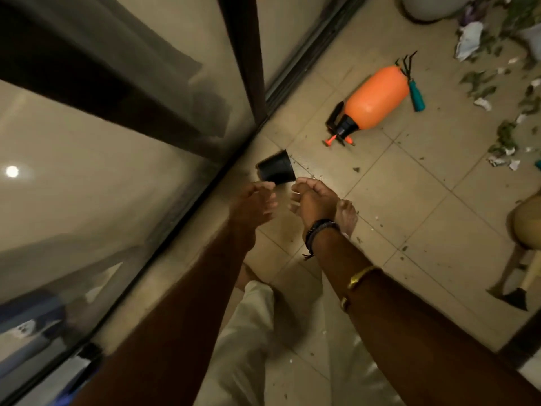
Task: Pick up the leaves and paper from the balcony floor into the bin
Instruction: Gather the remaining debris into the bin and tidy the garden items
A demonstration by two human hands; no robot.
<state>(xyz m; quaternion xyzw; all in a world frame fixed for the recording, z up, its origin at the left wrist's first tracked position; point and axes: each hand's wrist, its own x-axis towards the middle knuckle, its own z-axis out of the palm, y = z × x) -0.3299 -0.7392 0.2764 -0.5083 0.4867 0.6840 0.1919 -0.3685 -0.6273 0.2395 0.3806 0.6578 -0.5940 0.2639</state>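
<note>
The leaves (pixel 476 80) and paper (pixel 469 40) lie on the floor (pixel 424 186), well away on my right, so nearly all the job is left. My left hand (pixel 254 204) and right hand (pixel 315 200) hang close together, loosely curled, empty I think. The black pot (pixel 276 171) nearby may be the bin.
</note>
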